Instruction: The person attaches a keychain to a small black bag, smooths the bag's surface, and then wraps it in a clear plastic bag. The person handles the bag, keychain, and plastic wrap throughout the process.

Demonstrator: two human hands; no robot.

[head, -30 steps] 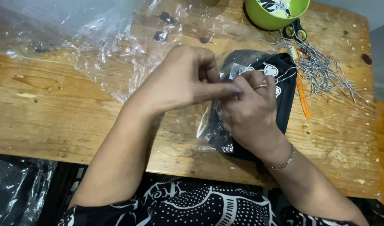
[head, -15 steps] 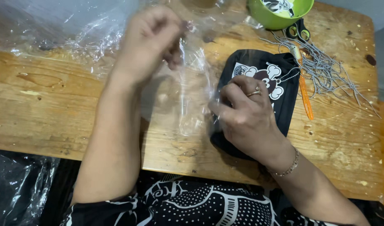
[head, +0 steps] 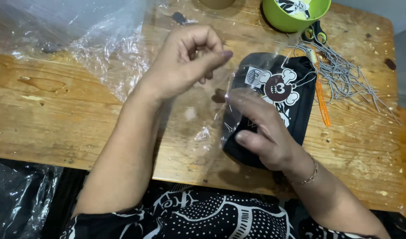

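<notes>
The left hand (head: 189,59) is raised above the wooden plank table (head: 57,110), its fingers curled in and the thumb pressed toward the fingertips, pinching the upper edge of a thin clear plastic bag (head: 203,119). The film hangs from that pinch toward the folded black cloth item with a white and brown cartoon print (head: 278,88), which lies flat on the table. The right hand (head: 262,132) rests on the near end of the black cloth, fingers spread and reaching forward under the film, thumb pointing left along the cloth's near edge; whether it grips the cloth or only presses on it I cannot tell. A thin bracelet (head: 307,177) circles that wrist.

Just right of the black cloth, an orange stick-shaped tool (head: 321,99) lies along its side, and beyond that a loose bunch of silver ball chains (head: 353,77) fans out toward the table's right edge. Past the far end of the cloth stand a green round bowl (head: 296,15) and small black-handled scissors (head: 315,33). Left of the cloth, beyond the left hand, a heap of crumpled clear plastic sheets (head: 92,40) covers the far left of the table; nearer, the bare planks lie open up to the table's near edge.
</notes>
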